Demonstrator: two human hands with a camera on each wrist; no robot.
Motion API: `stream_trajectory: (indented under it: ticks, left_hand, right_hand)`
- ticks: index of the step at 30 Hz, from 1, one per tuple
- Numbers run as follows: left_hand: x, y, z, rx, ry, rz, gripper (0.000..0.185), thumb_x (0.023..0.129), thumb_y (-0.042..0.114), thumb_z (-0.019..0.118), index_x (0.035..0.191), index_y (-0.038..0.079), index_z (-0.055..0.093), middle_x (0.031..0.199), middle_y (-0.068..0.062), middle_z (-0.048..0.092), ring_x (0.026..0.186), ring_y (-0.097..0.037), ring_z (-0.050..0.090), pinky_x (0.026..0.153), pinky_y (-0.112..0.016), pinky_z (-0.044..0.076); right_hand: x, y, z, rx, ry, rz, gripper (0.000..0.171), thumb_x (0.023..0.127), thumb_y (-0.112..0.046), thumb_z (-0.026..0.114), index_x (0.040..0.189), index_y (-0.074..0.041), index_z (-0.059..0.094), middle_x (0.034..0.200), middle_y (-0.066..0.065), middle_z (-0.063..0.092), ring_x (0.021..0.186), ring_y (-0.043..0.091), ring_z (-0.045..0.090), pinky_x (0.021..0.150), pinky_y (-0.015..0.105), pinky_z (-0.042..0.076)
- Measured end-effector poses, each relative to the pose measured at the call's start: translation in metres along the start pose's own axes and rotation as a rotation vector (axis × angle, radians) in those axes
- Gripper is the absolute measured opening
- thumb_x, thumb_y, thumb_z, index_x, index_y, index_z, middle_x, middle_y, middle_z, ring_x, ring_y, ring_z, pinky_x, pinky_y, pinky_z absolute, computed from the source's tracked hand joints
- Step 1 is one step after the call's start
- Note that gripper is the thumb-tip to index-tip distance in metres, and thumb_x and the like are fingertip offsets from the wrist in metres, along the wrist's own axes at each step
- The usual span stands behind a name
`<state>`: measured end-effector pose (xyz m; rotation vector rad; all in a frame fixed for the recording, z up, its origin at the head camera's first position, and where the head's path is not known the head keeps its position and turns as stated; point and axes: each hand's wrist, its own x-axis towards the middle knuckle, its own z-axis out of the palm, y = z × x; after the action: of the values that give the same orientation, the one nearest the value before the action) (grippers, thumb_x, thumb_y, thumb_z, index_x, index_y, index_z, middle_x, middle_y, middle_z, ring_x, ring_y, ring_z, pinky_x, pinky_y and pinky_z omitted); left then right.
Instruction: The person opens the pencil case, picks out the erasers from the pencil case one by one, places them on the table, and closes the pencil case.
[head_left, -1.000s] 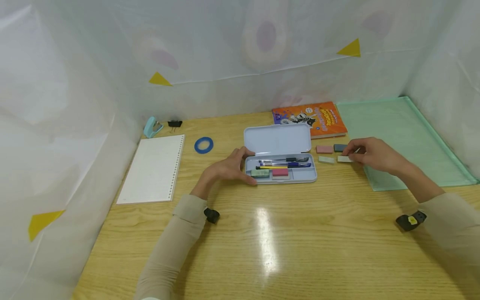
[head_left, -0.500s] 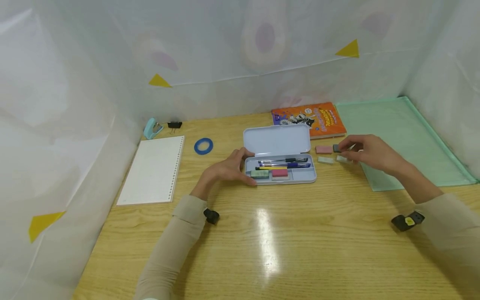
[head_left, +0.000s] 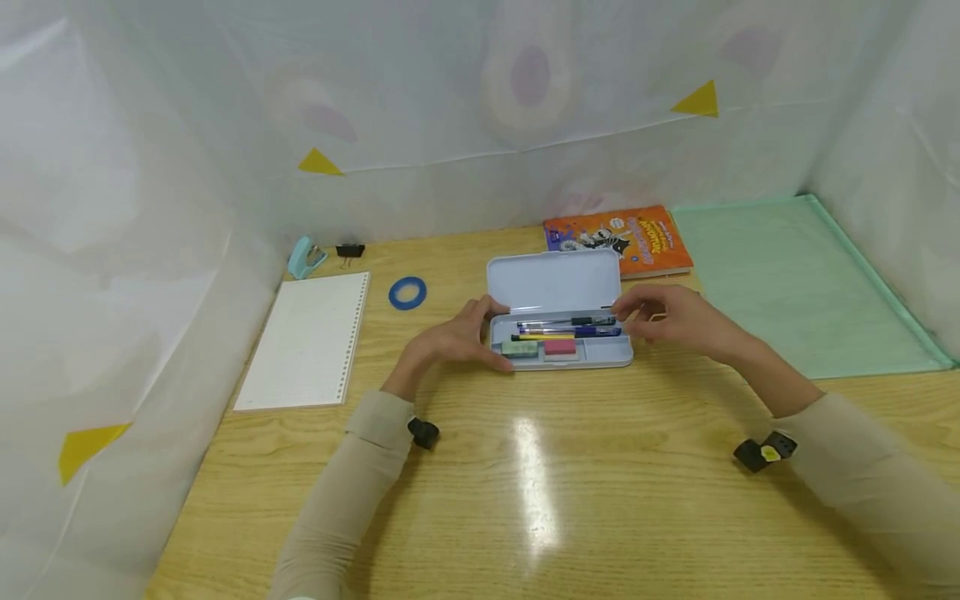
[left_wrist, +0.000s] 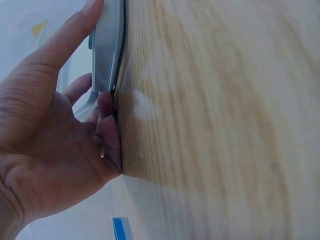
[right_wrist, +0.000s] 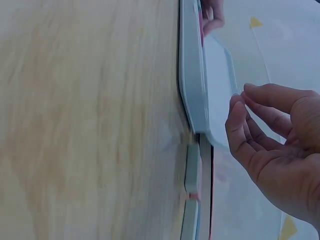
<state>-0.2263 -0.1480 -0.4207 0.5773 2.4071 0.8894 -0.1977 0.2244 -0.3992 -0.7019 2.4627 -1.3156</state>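
Note:
A pale blue pencil case point(head_left: 553, 282) lies with its lid up in the head view. Inside are a black pen point(head_left: 592, 321), a blue pen point(head_left: 600, 332), a yellow pencil point(head_left: 546, 337), a green eraser point(head_left: 519, 349) and a pink-and-white eraser point(head_left: 559, 346). My left hand point(head_left: 453, 337) grips the case's left end, thumb at the front edge, fingers behind. Above its right end hovers my right hand point(head_left: 671, 317), fingers loosely bent with nothing visible between the fingertips. Past that end, pale erasers point(right_wrist: 192, 170) stand on the table in the right wrist view; my right hand hides them in the head view.
An orange book point(head_left: 652, 242) lies behind the case, beside a mint-green transparent folder point(head_left: 795, 283). At the left are a white notebook point(head_left: 303, 342), a roll of blue tape point(head_left: 407, 293), a light blue stapler point(head_left: 305, 258) and a black binder clip point(head_left: 350, 250).
My right hand has let go of a white eraser by the other loose erasers and moved left, over the case's right end. My left hand has stayed on the case.

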Motion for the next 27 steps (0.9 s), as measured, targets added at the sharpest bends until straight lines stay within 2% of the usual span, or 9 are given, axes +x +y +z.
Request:
stream_trajectory:
  ticks: [5, 8, 13, 15, 22, 27]
  left_hand:
    - [0.000, 0.000, 0.001, -0.001, -0.004, -0.005, 0.093, 0.078, 0.042, 0.092, 0.149, 0.014, 0.037, 0.143, -0.010, 0.037, 0.132, -0.025, 0.038, 0.116, -0.042, 0.036]
    - [0.001, 0.001, 0.001, -0.001, -0.008, -0.012, 0.094, 0.078, 0.042, 0.092, 0.149, 0.015, 0.036, 0.144, -0.010, 0.037, 0.132, -0.025, 0.037, 0.116, -0.042, 0.036]
    - [0.001, 0.002, 0.001, -0.002, -0.010, -0.017, 0.094, 0.078, 0.042, 0.092, 0.149, 0.015, 0.036, 0.143, -0.010, 0.037, 0.132, -0.025, 0.038, 0.116, -0.043, 0.036]
    - [0.001, 0.002, 0.000, 0.003, -0.010, -0.016, 0.094, 0.078, 0.043, 0.091, 0.150, 0.015, 0.036, 0.144, -0.010, 0.037, 0.132, -0.025, 0.038, 0.116, -0.043, 0.036]
    - [0.000, 0.002, -0.001, 0.002, -0.007, -0.018, 0.094, 0.078, 0.046, 0.091, 0.149, 0.016, 0.037, 0.143, -0.009, 0.038, 0.132, -0.025, 0.038, 0.116, -0.044, 0.036]
    - [0.000, 0.002, -0.001, 0.001, -0.005, -0.018, 0.093, 0.079, 0.044, 0.091, 0.149, 0.015, 0.037, 0.143, -0.009, 0.038, 0.132, -0.025, 0.038, 0.116, -0.044, 0.036]
  right_hand:
    - [0.013, -0.002, 0.022, -0.023, -0.044, -0.042, 0.024, 0.098, -0.005, 0.071, 0.122, -0.005, 0.071, 0.115, 0.013, 0.072, 0.091, 0.019, 0.067, 0.071, 0.028, 0.055]
    - [0.019, -0.004, 0.033, -0.003, -0.058, -0.064, 0.024, 0.096, -0.002, 0.071, 0.120, -0.004, 0.071, 0.117, 0.014, 0.071, 0.086, 0.020, 0.065, 0.066, 0.029, 0.054]
    - [0.026, -0.008, 0.048, 0.027, -0.069, -0.105, 0.026, 0.095, 0.001, 0.072, 0.120, -0.001, 0.070, 0.117, 0.016, 0.069, 0.084, 0.019, 0.065, 0.070, 0.027, 0.054]
    - [0.028, -0.009, 0.053, 0.013, -0.071, -0.119, 0.025, 0.095, 0.000, 0.073, 0.120, -0.002, 0.071, 0.116, 0.014, 0.069, 0.086, 0.018, 0.065, 0.072, 0.026, 0.053]
    - [0.034, -0.011, 0.060, -0.081, -0.067, -0.128, 0.019, 0.092, -0.001, 0.077, 0.107, -0.012, 0.076, 0.102, 0.003, 0.071, 0.077, 0.017, 0.056, 0.068, 0.027, 0.049]
    - [0.036, -0.016, 0.063, -0.126, -0.062, -0.118, 0.017, 0.091, -0.004, 0.079, 0.106, -0.011, 0.077, 0.097, 0.001, 0.071, 0.075, 0.016, 0.056, 0.067, 0.027, 0.049]
